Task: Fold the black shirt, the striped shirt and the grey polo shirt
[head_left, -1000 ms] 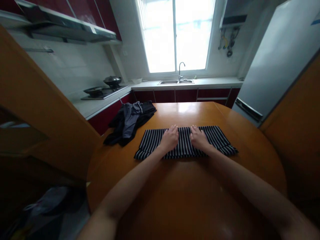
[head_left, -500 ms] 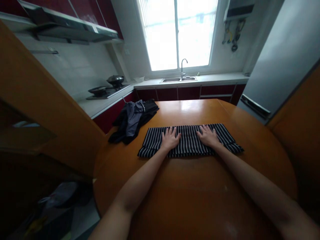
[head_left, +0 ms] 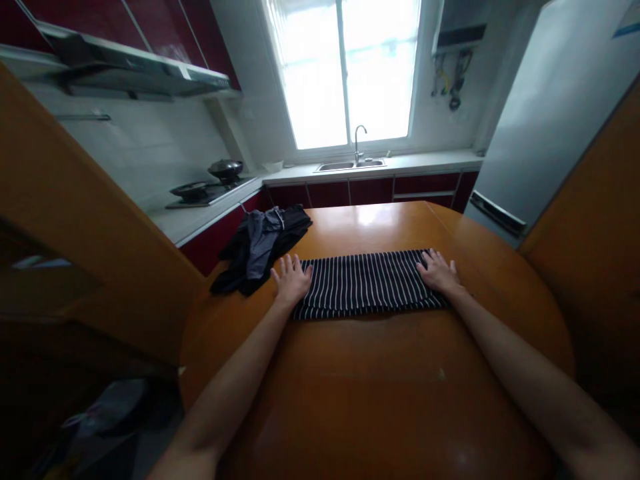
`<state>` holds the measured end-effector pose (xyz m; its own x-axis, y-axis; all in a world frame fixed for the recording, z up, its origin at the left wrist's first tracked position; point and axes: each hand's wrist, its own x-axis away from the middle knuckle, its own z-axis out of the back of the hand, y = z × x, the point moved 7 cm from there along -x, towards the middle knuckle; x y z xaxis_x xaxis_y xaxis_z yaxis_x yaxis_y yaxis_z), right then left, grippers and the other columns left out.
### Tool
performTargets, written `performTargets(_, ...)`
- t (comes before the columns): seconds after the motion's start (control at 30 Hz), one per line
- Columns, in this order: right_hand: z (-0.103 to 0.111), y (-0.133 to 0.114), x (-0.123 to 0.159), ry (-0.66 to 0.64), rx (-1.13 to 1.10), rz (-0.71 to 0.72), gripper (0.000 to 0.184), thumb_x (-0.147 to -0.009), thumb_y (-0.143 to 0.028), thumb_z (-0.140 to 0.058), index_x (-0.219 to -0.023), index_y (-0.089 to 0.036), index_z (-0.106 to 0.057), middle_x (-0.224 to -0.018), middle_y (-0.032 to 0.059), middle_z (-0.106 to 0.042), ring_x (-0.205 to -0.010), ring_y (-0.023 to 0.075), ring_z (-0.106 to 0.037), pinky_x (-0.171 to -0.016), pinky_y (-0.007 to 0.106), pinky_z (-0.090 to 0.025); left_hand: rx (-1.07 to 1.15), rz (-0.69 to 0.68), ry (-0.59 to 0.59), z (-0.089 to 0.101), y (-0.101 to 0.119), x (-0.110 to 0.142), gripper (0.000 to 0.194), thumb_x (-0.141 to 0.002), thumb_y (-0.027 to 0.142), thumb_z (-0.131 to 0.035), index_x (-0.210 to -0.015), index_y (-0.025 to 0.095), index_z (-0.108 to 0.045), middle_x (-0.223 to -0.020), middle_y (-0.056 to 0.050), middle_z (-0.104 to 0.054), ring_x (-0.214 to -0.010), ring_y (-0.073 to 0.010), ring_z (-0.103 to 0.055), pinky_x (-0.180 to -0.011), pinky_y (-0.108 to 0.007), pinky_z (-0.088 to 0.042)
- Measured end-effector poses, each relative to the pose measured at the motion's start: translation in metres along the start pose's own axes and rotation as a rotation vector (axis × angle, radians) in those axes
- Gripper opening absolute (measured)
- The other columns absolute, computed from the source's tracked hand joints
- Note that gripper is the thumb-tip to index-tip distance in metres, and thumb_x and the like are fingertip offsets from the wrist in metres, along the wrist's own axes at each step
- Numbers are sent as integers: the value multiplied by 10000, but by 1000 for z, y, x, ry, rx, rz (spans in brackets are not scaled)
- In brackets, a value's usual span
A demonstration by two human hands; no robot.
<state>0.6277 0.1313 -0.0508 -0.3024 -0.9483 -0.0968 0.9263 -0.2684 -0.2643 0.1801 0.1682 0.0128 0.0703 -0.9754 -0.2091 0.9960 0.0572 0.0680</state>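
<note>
A black cloth with white stripes (head_left: 367, 283) lies folded into a long flat rectangle on the wooden table (head_left: 370, 373). At its left end rests my left hand (head_left: 293, 281), palm down with the fingers spread. My right hand (head_left: 439, 272) lies at the opposite end, its fingers also apart, touching the striped fabric. Neither hand grips anything. What kind of garment or cloth it is cannot be made out in its folded state.
Dark grey and black clothes (head_left: 265, 243) lie heaped at the table's far left edge. Beyond stand a counter with a sink (head_left: 337, 166) and a stove with pans (head_left: 225, 168). A fridge (head_left: 540, 120) is at the right.
My hands have moved apart, from the middle of the striped cloth out to its two ends. The cloth's outline looks shorter at the ends. The view has shifted slightly.
</note>
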Motion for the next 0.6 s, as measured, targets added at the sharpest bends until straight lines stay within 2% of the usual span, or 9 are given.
performTargets(0.07,1,2,-1,25,-22,-11,636,-1000,-483,-309,-1536,-145,-368,-1638,153,-249,-1504,305,-216,-1181,599,-166,5,-145,68,13,53,8,725,-1015,547,-215,-1565,80,-287,-1643,-191,-189,-1531,-343,-112,-1199,-605,-86)
performTargets(0.13,4,5,-1,56,-49,-25,625,-998,-465,-331,-1521,-128,-391,-1617,173,-296,-1488,316,-255,-1178,575,-196,54,-307,64,17,111,18,688,-1023,531,-221,-1554,105,-325,-1640,-173,-221,-1530,-322,-140,-1210,-570,-96)
performTargets(0.2,9,7,0,96,-80,-38,602,-992,-431,-360,-1489,-100,-438,-1573,195,-374,-1454,321,-328,-1169,525,-247,138,-411,-3,11,161,28,679,-1025,529,-223,-1542,109,-352,-1629,-170,-260,-1517,-314,-196,-1208,-535,-161)
performTargets(0.27,16,9,1,133,-138,-48,569,-977,-380,-399,-1442,-65,-492,-1506,219,-462,-1398,316,-416,-1146,454,-306,201,-461,-74,-2,196,36,662,-1022,513,-255,-1537,111,-363,-1625,-162,-274,-1513,-305,-214,-1208,-517,-182)
performTargets(0.33,22,13,0,149,-225,-72,535,-951,-336,-450,-1390,-45,-545,-1442,238,-527,-1341,314,-487,-1110,399,-353,228,-465,-128,-19,212,40,655,-1015,505,-287,-1535,116,-367,-1633,-154,-255,-1518,-304,-198,-1211,-521,-169)
performTargets(0.43,30,24,-4,141,-325,-131,444,-903,-286,-520,-1268,-70,-650,-1312,238,-632,-1235,312,-586,-1034,361,-418,228,-452,-154,-37,214,44,653,-1008,501,-298,-1541,130,-362,-1650,-138,-205,-1529,-298,-156,-1219,-526,-128)
performTargets(0.6,45,47,-7,116,-463,-214,247,-812,-212,-606,-984,-106,-748,-989,177,-750,-995,272,-696,-842,299,-503,220,-463,-139,-42,208,44,636,-1006,480,-298,-1543,147,-364,-1654,-122,-199,-1531,-296,-147,-1222,-523,-113)
